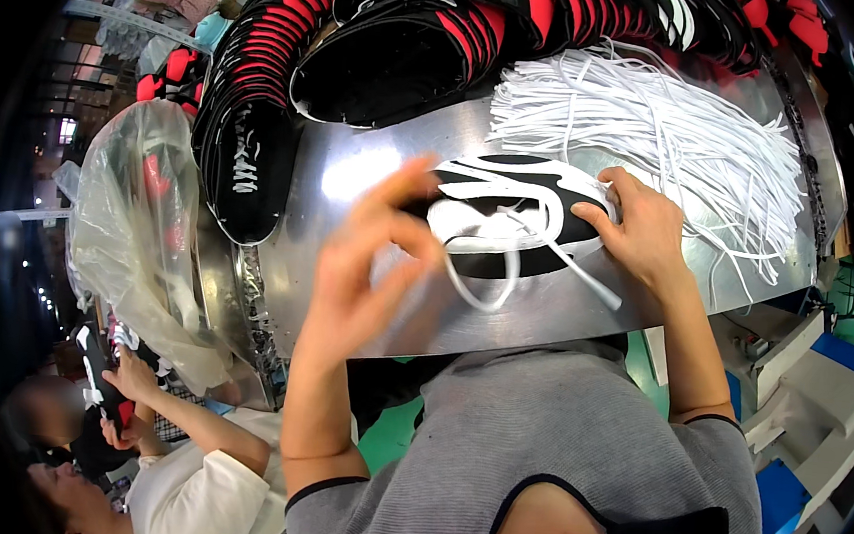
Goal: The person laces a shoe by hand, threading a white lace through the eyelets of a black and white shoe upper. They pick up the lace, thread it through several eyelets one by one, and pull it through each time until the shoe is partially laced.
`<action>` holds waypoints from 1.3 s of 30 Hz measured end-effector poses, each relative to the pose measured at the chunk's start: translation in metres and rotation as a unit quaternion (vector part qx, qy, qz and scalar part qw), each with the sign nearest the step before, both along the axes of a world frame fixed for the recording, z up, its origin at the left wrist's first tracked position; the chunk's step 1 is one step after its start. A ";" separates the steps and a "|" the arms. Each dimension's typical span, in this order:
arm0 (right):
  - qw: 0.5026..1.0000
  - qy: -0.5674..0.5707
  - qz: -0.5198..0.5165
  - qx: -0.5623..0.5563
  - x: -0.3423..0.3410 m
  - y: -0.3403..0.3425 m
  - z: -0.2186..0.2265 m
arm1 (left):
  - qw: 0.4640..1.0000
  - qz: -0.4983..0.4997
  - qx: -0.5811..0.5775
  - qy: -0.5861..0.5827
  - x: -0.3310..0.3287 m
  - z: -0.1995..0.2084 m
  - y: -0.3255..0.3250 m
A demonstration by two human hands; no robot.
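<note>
A black-and-white shoe upper point(562, 203) lies on the metal table in front of me, its opening facing up. My right hand point(642, 231) grips its right end, the thumb on top and the fingers at the far edge. A white shoelace point(572, 266) is threaded through the upper; one end hangs toward me and another stretch loops to the left. My left hand point(372, 263) hovers at the upper's left end, beside that loop. Motion smears its fingers, so whether they pinch the lace does not show.
A thick bundle of white laces point(649, 124) lies at the far right. Nested black-and-red uppers point(285, 35) line the table's back and left. A plastic bag point(136, 204) hangs left, above a co-worker point(200, 480) handling a shoe. Bare metal tabletop point(354, 176) shows between.
</note>
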State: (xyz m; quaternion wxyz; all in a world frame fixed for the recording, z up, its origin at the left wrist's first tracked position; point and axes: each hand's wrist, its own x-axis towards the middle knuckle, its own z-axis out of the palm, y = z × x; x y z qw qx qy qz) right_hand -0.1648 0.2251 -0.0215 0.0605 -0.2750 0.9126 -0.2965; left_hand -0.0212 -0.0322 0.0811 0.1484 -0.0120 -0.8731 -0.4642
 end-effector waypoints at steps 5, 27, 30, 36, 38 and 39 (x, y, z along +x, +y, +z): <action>0.982 0.089 0.001 -0.169 0.000 -0.012 0.004 | 0.990 0.030 -0.139 0.008 -0.023 -0.008 0.018; 0.900 -0.295 -0.043 -0.318 0.028 -0.089 -0.020 | 0.821 0.137 0.341 -0.437 -0.044 -0.080 -0.004; 0.912 -0.286 -0.043 -0.290 0.028 -0.085 -0.016 | 0.871 0.168 0.297 -0.354 -0.044 -0.086 0.010; 0.946 -0.230 -0.014 -0.230 0.028 -0.083 -0.017 | 0.895 0.201 0.280 -0.282 -0.049 -0.084 0.030; 0.944 -0.239 -0.002 -0.226 0.028 -0.082 -0.014 | 0.906 0.191 0.263 -0.271 -0.050 -0.087 0.027; 0.943 -0.243 0.003 -0.225 0.028 -0.080 -0.011 | 0.910 0.190 0.254 -0.266 -0.048 -0.088 0.027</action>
